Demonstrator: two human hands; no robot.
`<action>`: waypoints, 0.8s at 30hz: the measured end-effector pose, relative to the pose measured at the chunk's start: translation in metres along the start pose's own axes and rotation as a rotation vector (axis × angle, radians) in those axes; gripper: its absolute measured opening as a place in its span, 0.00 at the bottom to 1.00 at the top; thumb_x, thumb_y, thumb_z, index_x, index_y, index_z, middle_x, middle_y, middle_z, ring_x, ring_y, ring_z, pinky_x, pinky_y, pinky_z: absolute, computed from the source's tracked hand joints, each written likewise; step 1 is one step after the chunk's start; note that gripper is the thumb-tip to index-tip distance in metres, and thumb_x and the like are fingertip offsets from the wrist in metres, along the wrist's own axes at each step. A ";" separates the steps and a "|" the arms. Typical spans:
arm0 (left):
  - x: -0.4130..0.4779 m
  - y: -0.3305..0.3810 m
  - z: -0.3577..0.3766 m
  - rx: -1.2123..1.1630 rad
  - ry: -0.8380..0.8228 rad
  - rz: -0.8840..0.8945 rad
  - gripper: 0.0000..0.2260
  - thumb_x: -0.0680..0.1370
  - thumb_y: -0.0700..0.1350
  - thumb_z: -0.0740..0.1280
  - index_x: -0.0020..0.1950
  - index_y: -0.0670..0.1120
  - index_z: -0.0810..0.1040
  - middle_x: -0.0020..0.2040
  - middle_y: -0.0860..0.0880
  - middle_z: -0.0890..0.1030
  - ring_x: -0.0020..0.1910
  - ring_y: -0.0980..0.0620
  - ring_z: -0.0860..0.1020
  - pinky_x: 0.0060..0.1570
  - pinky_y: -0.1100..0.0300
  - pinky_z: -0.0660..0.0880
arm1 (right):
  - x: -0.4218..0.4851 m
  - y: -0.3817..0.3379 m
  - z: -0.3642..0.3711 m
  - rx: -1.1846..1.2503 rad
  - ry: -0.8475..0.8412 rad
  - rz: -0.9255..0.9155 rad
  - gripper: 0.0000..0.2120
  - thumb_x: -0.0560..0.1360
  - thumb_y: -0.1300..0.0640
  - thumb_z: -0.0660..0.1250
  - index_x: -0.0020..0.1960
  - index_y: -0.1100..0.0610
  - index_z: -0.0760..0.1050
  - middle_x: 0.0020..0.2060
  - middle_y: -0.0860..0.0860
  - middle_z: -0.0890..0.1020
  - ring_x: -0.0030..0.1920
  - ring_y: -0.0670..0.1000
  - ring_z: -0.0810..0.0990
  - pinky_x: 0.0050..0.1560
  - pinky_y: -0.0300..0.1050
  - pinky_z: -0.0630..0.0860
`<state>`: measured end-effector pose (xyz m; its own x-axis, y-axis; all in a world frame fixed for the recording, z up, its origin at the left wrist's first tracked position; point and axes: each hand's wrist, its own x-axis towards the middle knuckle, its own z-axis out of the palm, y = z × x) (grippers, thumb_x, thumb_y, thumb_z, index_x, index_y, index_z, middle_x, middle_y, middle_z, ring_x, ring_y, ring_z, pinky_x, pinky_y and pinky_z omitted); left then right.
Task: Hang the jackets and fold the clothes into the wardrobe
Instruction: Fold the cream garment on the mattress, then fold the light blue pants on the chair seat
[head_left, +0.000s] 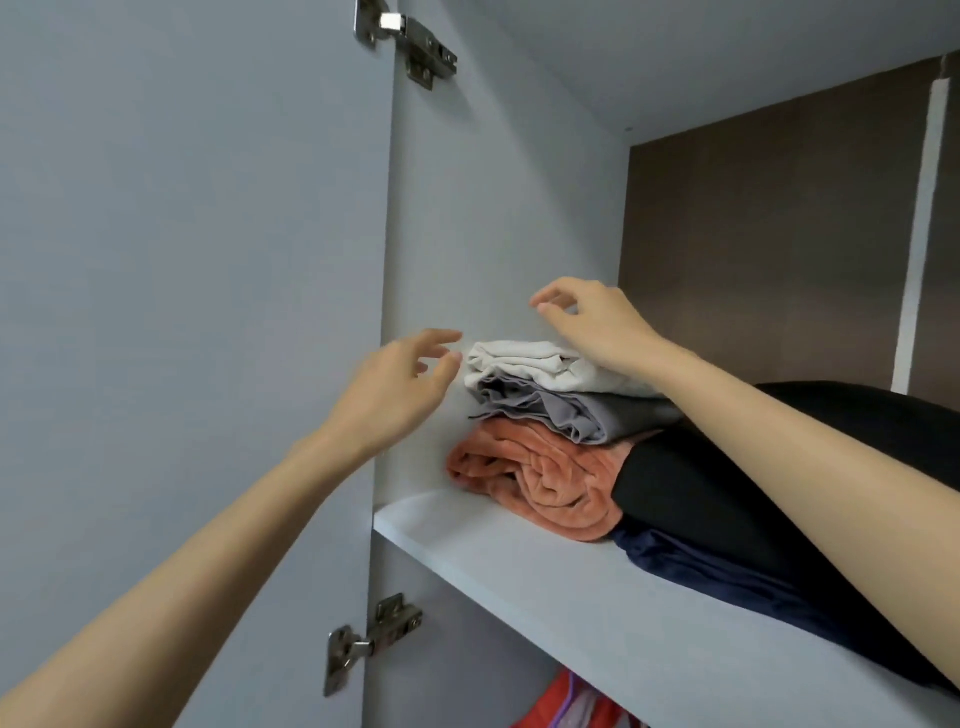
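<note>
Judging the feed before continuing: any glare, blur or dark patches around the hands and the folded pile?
Head view: light soft and even, no glare, only small glints on the top hinge; left hand and right hand look slightly soft at the tips; folded pile sharp; black clothes lose detail.

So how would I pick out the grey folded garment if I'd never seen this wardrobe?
Find the white wardrobe shelf and go to its left end, by the side wall. The grey garment is the middle layer there, under the white cloth and above the orange fleece.
</note>
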<state>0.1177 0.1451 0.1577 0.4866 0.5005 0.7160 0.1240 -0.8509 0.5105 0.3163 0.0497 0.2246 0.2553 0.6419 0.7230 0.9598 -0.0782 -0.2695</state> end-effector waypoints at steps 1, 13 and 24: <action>-0.010 -0.002 -0.009 -0.016 0.000 -0.016 0.15 0.81 0.50 0.61 0.67 0.54 0.74 0.58 0.54 0.79 0.54 0.55 0.78 0.56 0.59 0.73 | -0.008 -0.011 0.003 0.024 -0.029 -0.021 0.08 0.79 0.51 0.61 0.54 0.46 0.78 0.51 0.46 0.81 0.49 0.48 0.78 0.50 0.44 0.71; -0.154 -0.021 -0.122 -0.008 0.054 -0.182 0.12 0.79 0.51 0.61 0.61 0.59 0.75 0.52 0.57 0.82 0.48 0.62 0.80 0.51 0.61 0.76 | -0.127 -0.160 0.059 0.109 -0.344 -0.345 0.04 0.75 0.46 0.64 0.48 0.41 0.76 0.36 0.31 0.78 0.36 0.37 0.76 0.40 0.43 0.72; -0.385 -0.066 -0.255 0.145 0.009 -0.595 0.09 0.78 0.54 0.62 0.57 0.61 0.77 0.51 0.60 0.82 0.47 0.63 0.80 0.48 0.61 0.75 | -0.266 -0.321 0.169 0.369 -0.765 -0.451 0.04 0.74 0.49 0.66 0.48 0.41 0.78 0.41 0.34 0.80 0.38 0.46 0.81 0.42 0.42 0.76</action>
<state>-0.2985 0.0494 -0.0306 0.2903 0.8974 0.3322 0.4887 -0.4375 0.7548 -0.0792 0.0328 0.0107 -0.3994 0.8870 0.2318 0.8186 0.4589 -0.3453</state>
